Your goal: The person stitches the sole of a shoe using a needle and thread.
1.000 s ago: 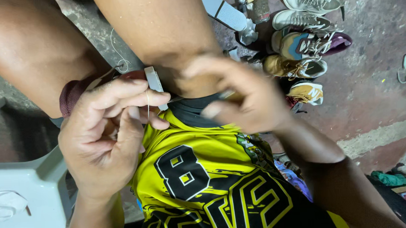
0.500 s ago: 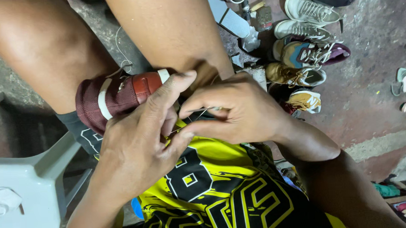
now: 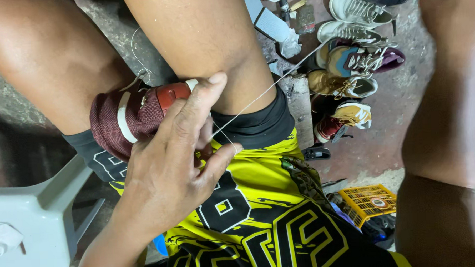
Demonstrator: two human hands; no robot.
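A maroon and red shoe (image 3: 134, 115) with white stripes is wedged between my knees. My left hand (image 3: 178, 162) presses on it, thumb over its red end and fingers spread across its side. A thin white thread (image 3: 262, 94) runs taut from under my left fingers up and to the right. My right forearm (image 3: 447, 105) stretches up along the right edge; the right hand itself lies out of the frame at the top right. I wear yellow and black shorts (image 3: 261, 211).
Several shoes (image 3: 350, 56) lie in a pile on the reddish floor at the top right. A yellow plastic crate (image 3: 369, 201) sits by my right thigh. A grey plastic chair (image 3: 24, 220) stands at the lower left.
My right hand has left the shoe and swung far up and right, drawing the thread tight. My left hand has stayed on the shoe, which now shows more.
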